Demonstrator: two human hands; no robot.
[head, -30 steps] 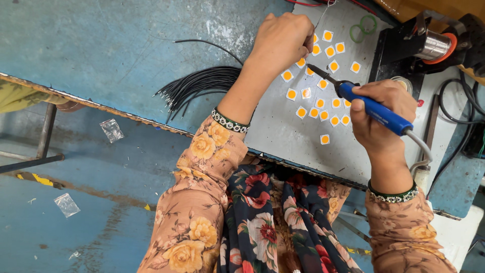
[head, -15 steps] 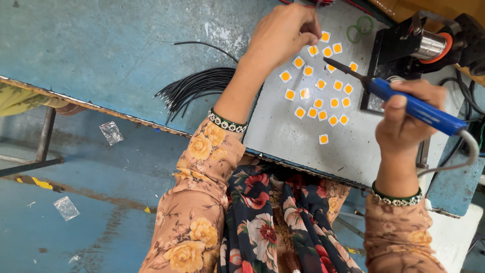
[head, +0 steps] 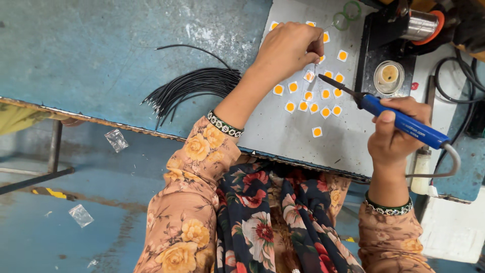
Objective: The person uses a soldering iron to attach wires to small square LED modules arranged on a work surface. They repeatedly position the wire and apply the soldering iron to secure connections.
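A blue-handled soldering iron (head: 404, 123) sits in the grip of the right hand (head: 391, 136), fingers wrapped tight round the handle, its dark tip angled toward a scatter of small white squares with orange centres (head: 323, 96) lying on a grey plate (head: 283, 136). The iron's grey cord (head: 449, 162) loops off the handle's back end to the right. The left hand (head: 290, 48) hovers over the upper squares, fingertips pinched on something thin; it may be a fine wire, too slight to make out, and the hand hides several squares beneath it. Left of the plate, a bundle of black wires (head: 192, 86) fans across the blue bench (head: 101, 50). Behind the squares stands a black stand (head: 371, 55) with a small round tin (head: 389, 77); a solder spool (head: 422, 25) is cut off at the top edge. A white bottle (head: 420, 172) is half hidden behind the right wrist. Two clear plastic bags (head: 116, 140) lie on the floor below.
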